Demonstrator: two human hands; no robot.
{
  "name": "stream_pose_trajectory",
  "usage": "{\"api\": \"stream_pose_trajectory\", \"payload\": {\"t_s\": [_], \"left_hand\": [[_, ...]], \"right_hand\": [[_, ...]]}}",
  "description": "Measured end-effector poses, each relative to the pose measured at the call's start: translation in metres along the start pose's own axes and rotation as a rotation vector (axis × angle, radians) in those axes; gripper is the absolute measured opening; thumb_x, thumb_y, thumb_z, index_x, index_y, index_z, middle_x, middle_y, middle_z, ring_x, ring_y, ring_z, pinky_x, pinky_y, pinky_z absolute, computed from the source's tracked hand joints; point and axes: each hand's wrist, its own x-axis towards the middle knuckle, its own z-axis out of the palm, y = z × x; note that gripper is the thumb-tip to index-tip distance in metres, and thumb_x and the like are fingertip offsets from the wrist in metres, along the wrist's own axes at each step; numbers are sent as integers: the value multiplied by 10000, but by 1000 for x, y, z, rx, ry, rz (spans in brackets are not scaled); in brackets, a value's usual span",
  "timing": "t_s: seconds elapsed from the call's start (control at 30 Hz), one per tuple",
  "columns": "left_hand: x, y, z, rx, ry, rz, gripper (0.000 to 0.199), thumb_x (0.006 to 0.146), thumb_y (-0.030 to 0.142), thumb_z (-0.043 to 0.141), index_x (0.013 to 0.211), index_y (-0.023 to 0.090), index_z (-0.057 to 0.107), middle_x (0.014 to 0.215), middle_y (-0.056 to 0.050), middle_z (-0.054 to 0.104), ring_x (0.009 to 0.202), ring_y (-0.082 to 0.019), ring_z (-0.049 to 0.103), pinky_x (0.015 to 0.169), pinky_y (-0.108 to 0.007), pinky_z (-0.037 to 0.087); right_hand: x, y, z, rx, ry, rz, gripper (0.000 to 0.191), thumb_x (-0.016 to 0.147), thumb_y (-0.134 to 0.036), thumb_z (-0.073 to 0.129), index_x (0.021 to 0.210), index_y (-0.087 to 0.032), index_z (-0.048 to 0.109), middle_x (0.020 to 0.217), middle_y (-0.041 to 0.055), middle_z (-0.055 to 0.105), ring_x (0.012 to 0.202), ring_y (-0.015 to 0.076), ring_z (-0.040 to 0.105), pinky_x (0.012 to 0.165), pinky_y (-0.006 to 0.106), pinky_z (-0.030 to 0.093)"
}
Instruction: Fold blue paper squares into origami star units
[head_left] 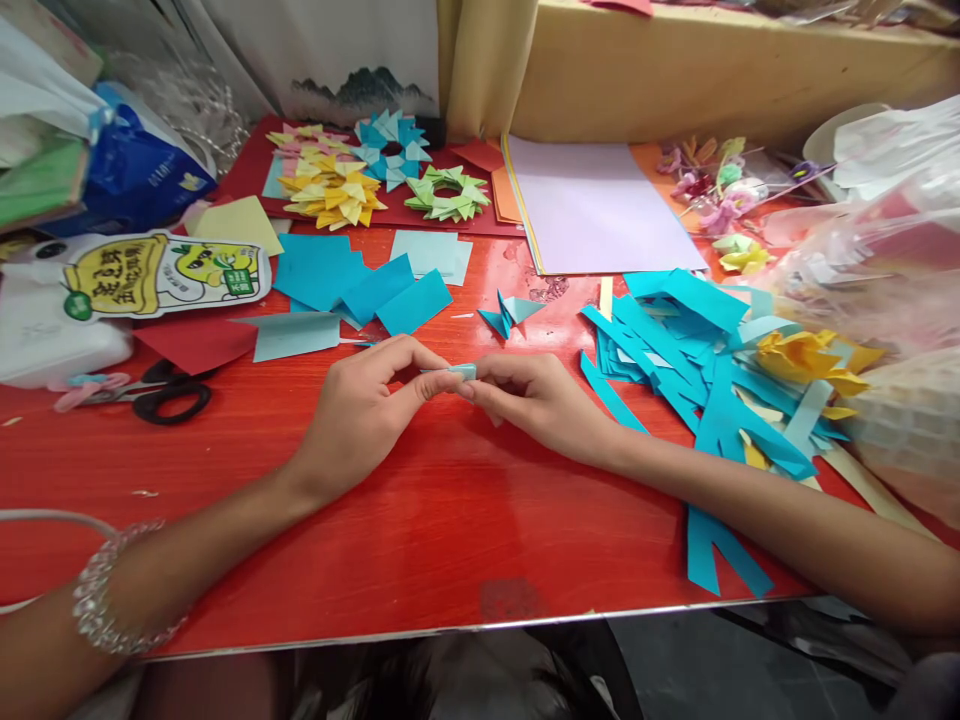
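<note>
A small light-blue piece of paper [463, 371] is pinched between the fingertips of both hands above the red table. My left hand [367, 405] grips its left side, thumb in front, fingers curled behind. On the other side, my right hand [544, 405] holds it with thumb and forefinger, and the two hands nearly touch. Most of the paper is hidden by the fingers. Just behind the hands lie small folded blue paper pieces [510, 314]. Blue paper squares [319, 270] are spread behind my left hand.
Black-handled scissors [172, 398] and a red paper [199, 342] lie at the left. Blue paper strips [705, 375] are heaped at the right, partly under my right forearm. Folded paper rings [448, 194] and a lilac sheet [600, 205] are at the back. The table's front edge [375, 637] is near.
</note>
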Motion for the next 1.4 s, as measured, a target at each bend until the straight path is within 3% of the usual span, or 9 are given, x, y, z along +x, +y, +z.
{"api": "stream_pose_trajectory", "payload": {"t_s": [0.17, 0.37, 0.7, 0.9, 1.03, 1.23, 1.4], "left_hand": [[2, 2, -1, -84, -9, -145, 177, 821, 299, 606, 689, 183, 628, 635, 41, 593, 614, -83, 502, 581, -183, 399], [4, 3, -1, -144, -72, -159, 178, 818, 351, 605, 758, 189, 646, 702, 41, 624, 642, -77, 520, 592, -172, 395], [2, 0, -2, -20, -110, -96, 200, 822, 350, 597, 714, 185, 629, 669, 41, 619, 624, -90, 526, 575, -195, 387], [2, -1, 0, 51, -176, 63, 178, 857, 314, 553, 741, 185, 593, 729, 24, 610, 694, -110, 545, 614, -206, 407], [-1, 2, 0, 108, -131, 130, 216, 863, 276, 547, 671, 177, 558, 663, 31, 564, 641, -97, 510, 597, -204, 385], [-1, 3, -2, 70, -159, -59, 236, 873, 378, 513, 737, 204, 594, 657, 46, 621, 584, -92, 534, 549, -207, 377], [-1, 4, -5, 22, -174, -94, 302, 874, 406, 496, 680, 199, 600, 602, 33, 634, 572, -107, 578, 569, -216, 414]], "right_hand": [[1, 1, 0, -21, -53, 19, 256, 889, -292, 498, 678, -147, 483, 566, -52, 388, 514, 52, 340, 477, 193, 267], [1, 2, 1, 30, -21, 28, 284, 883, -310, 505, 651, -153, 457, 569, -48, 447, 517, 52, 386, 486, 188, 292], [1, 2, 0, -137, -56, -13, 268, 888, -297, 502, 672, -138, 505, 554, -55, 367, 509, 51, 312, 480, 198, 243], [-2, -1, 1, -296, -147, -26, 241, 901, -269, 474, 866, -107, 650, 624, -4, 543, 529, 66, 390, 516, 213, 261], [-2, -3, 2, -332, -161, -14, 279, 899, -290, 478, 838, -99, 671, 612, 8, 565, 516, 71, 396, 509, 220, 253], [-1, -2, -1, -151, -61, -4, 272, 893, -334, 495, 788, -122, 630, 593, -28, 503, 523, 61, 385, 498, 199, 272], [-1, 0, 0, -126, -64, 11, 308, 893, -366, 489, 719, -128, 579, 567, -44, 410, 520, 58, 336, 484, 204, 247]]}}
